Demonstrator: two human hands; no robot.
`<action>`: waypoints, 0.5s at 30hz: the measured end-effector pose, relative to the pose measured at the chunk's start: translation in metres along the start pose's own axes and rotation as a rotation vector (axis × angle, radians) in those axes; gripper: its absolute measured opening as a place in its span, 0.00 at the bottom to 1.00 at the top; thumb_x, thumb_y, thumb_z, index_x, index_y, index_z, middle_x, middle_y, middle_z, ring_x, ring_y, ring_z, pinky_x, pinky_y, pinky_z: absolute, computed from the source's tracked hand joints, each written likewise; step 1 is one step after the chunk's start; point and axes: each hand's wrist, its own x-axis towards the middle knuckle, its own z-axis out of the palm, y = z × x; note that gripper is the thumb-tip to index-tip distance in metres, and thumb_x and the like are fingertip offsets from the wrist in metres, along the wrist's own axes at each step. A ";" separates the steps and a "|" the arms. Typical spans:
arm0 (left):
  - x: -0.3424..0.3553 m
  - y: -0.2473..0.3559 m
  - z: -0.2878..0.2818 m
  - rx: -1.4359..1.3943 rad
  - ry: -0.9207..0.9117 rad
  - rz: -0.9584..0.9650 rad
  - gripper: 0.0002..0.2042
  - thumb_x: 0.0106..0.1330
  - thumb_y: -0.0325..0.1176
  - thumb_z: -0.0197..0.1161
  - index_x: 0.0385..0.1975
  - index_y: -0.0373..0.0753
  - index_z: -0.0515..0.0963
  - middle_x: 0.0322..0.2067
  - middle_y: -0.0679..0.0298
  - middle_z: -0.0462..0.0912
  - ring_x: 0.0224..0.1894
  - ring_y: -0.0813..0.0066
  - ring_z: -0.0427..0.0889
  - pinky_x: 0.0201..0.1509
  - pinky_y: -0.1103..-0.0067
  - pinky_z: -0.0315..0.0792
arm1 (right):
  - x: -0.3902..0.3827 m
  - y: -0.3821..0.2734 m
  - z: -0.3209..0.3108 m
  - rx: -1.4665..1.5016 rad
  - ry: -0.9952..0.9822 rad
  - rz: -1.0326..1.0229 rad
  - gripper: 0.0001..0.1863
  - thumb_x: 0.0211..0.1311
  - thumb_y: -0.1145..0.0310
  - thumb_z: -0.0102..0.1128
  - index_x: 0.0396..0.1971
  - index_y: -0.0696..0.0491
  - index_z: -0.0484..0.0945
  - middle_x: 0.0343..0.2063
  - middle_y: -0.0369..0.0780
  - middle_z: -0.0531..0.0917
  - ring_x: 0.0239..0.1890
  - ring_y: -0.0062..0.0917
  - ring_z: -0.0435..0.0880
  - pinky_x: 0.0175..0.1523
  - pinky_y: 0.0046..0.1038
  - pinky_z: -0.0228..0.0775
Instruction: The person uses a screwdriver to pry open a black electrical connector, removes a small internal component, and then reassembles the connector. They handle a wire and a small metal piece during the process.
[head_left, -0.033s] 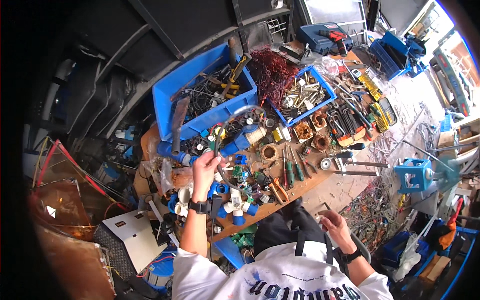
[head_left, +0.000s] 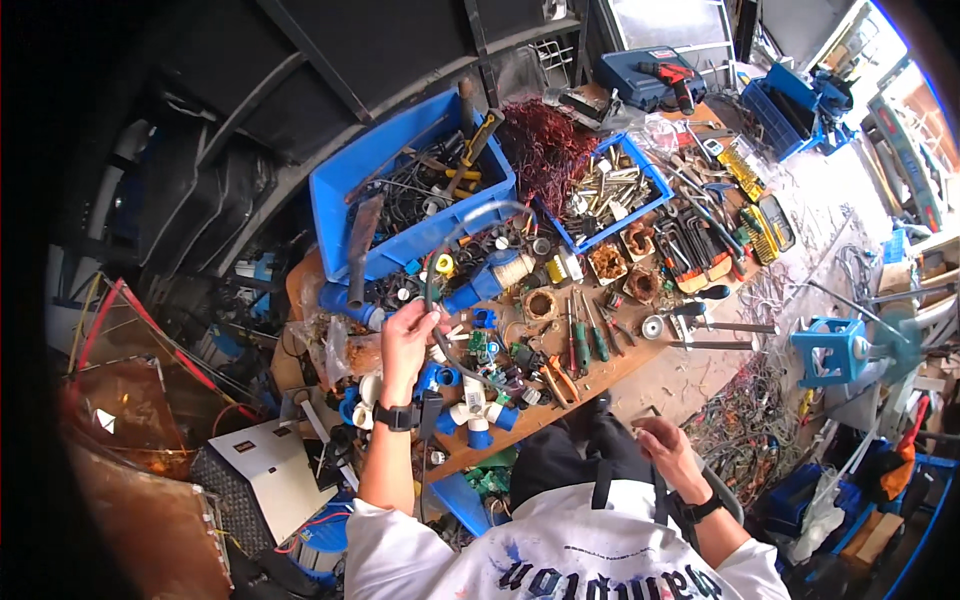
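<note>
In my left hand (head_left: 405, 335), raised over the cluttered wooden table (head_left: 629, 373), is a curved grey-black cable or hose (head_left: 432, 292), pinched between fingers and thumb. It arches toward the bins and also runs down toward small electronic parts (head_left: 478, 350). White and blue plastic fittings (head_left: 470, 410) sit beside my left wrist. My right hand (head_left: 668, 450) is low beyond the table's front edge, fingers curled around something small that I cannot make out, with a dark tube passing beside it.
Two blue bins (head_left: 340, 220) (head_left: 662, 188) hold metal and wire pieces near tangled red wire (head_left: 540, 145). Screwdrivers (head_left: 597, 340), pliers (head_left: 555, 385) and a drill (head_left: 680, 85) lie on the table. A blue stand (head_left: 825, 350), tangled floor cables (head_left: 740, 420) and a white panel (head_left: 270, 470) surround me.
Both hands keep their grips and are almost in the same place. My left hand and the cable in it have shifted very slightly left.
</note>
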 end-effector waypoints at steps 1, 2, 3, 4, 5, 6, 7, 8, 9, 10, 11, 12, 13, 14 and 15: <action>-0.012 0.023 0.002 -0.013 0.032 -0.003 0.06 0.67 0.24 0.57 0.41 0.33 0.77 0.33 0.62 0.84 0.33 0.73 0.85 0.34 0.82 0.78 | 0.001 -0.006 0.006 0.031 -0.064 -0.008 0.11 0.68 0.67 0.54 0.45 0.56 0.77 0.26 0.30 0.77 0.27 0.12 0.71 0.31 0.17 0.64; -0.025 0.049 0.009 -0.071 0.027 0.031 0.07 0.66 0.24 0.58 0.42 0.33 0.77 0.34 0.61 0.84 0.34 0.72 0.85 0.37 0.80 0.79 | 0.001 -0.017 0.013 0.040 -0.129 -0.008 0.12 0.69 0.66 0.54 0.46 0.57 0.77 0.27 0.30 0.77 0.27 0.12 0.71 0.32 0.17 0.64; -0.037 0.068 0.017 -0.100 0.045 0.036 0.07 0.66 0.25 0.59 0.42 0.33 0.77 0.34 0.60 0.84 0.35 0.70 0.85 0.38 0.79 0.79 | -0.002 -0.032 0.020 0.044 -0.194 -0.004 0.13 0.69 0.65 0.54 0.46 0.57 0.77 0.27 0.30 0.77 0.27 0.12 0.71 0.32 0.17 0.65; -0.049 0.085 0.025 -0.129 0.062 0.042 0.08 0.66 0.25 0.59 0.43 0.33 0.76 0.35 0.59 0.84 0.36 0.69 0.85 0.40 0.78 0.80 | -0.003 -0.045 0.027 0.046 -0.259 0.000 0.13 0.69 0.64 0.54 0.46 0.57 0.77 0.28 0.30 0.77 0.27 0.12 0.71 0.33 0.17 0.65; -0.062 0.102 0.037 -0.190 0.087 0.063 0.08 0.66 0.26 0.59 0.43 0.33 0.76 0.36 0.58 0.83 0.37 0.67 0.85 0.40 0.77 0.80 | -0.003 -0.054 0.030 0.054 -0.354 -0.020 0.16 0.69 0.63 0.53 0.48 0.58 0.76 0.30 0.31 0.78 0.28 0.12 0.71 0.34 0.17 0.67; -0.075 0.115 0.053 -0.256 0.109 0.084 0.08 0.66 0.26 0.59 0.43 0.34 0.76 0.36 0.57 0.83 0.37 0.66 0.85 0.41 0.76 0.80 | -0.001 -0.062 0.033 0.058 -0.446 -0.039 0.18 0.70 0.61 0.53 0.50 0.58 0.76 0.32 0.32 0.79 0.30 0.13 0.72 0.36 0.17 0.68; -0.086 0.123 0.068 -0.321 0.130 0.105 0.08 0.66 0.26 0.59 0.43 0.34 0.76 0.36 0.57 0.83 0.37 0.65 0.85 0.42 0.76 0.81 | 0.000 -0.074 0.037 0.096 -0.475 0.008 0.24 0.70 0.58 0.53 0.57 0.60 0.70 0.37 0.35 0.79 0.32 0.14 0.73 0.38 0.18 0.69; -0.099 0.127 0.083 -0.358 0.161 0.111 0.08 0.66 0.26 0.59 0.44 0.35 0.75 0.37 0.57 0.83 0.38 0.64 0.85 0.43 0.74 0.81 | 0.000 -0.083 0.043 0.170 -0.473 -0.037 0.26 0.70 0.56 0.51 0.59 0.59 0.67 0.39 0.36 0.79 0.34 0.17 0.76 0.40 0.20 0.70; -0.112 0.131 0.101 -0.396 0.173 0.134 0.08 0.67 0.27 0.59 0.44 0.35 0.75 0.38 0.57 0.83 0.38 0.64 0.85 0.43 0.73 0.80 | 0.002 -0.091 0.047 0.247 -0.463 -0.088 0.27 0.71 0.54 0.48 0.61 0.58 0.64 0.42 0.38 0.79 0.36 0.19 0.78 0.42 0.21 0.72; -0.126 0.135 0.120 -0.434 0.184 0.157 0.08 0.67 0.28 0.59 0.44 0.36 0.75 0.38 0.57 0.82 0.39 0.63 0.85 0.43 0.72 0.80 | 0.002 -0.103 0.048 0.338 -0.470 -0.143 0.26 0.71 0.55 0.48 0.59 0.58 0.65 0.42 0.38 0.80 0.37 0.20 0.79 0.43 0.22 0.72; -0.137 0.136 0.139 -0.464 0.206 0.180 0.09 0.68 0.28 0.58 0.45 0.36 0.74 0.39 0.58 0.82 0.40 0.63 0.84 0.44 0.72 0.80 | 0.000 -0.112 0.048 0.433 -0.471 -0.193 0.24 0.72 0.56 0.48 0.58 0.58 0.66 0.42 0.39 0.80 0.38 0.21 0.80 0.43 0.22 0.73; -0.150 0.136 0.155 -0.479 0.244 0.179 0.09 0.69 0.29 0.57 0.46 0.37 0.73 0.39 0.58 0.82 0.41 0.64 0.84 0.45 0.72 0.79 | -0.002 -0.121 0.044 0.524 -0.477 -0.238 0.23 0.72 0.57 0.48 0.57 0.58 0.67 0.42 0.40 0.80 0.39 0.22 0.80 0.44 0.23 0.74; -0.161 0.136 0.170 -0.500 0.255 0.205 0.09 0.69 0.29 0.56 0.47 0.37 0.73 0.40 0.59 0.82 0.41 0.64 0.84 0.46 0.72 0.79 | -0.003 -0.129 0.039 0.553 -0.467 -0.293 0.21 0.72 0.58 0.47 0.55 0.58 0.68 0.42 0.40 0.80 0.39 0.23 0.81 0.45 0.24 0.75; -0.168 0.133 0.182 -0.528 0.260 0.225 0.09 0.69 0.28 0.56 0.47 0.37 0.73 0.40 0.59 0.81 0.42 0.64 0.84 0.47 0.71 0.79 | -0.001 -0.137 0.032 0.579 -0.447 -0.346 0.19 0.72 0.59 0.47 0.53 0.58 0.69 0.41 0.41 0.81 0.40 0.24 0.81 0.45 0.25 0.75; -0.174 0.128 0.192 -0.532 0.263 0.211 0.10 0.69 0.28 0.56 0.48 0.37 0.72 0.42 0.59 0.81 0.44 0.63 0.83 0.48 0.71 0.79 | 0.000 -0.144 0.023 0.607 -0.426 -0.399 0.17 0.73 0.60 0.46 0.51 0.58 0.70 0.41 0.41 0.81 0.40 0.24 0.81 0.46 0.26 0.76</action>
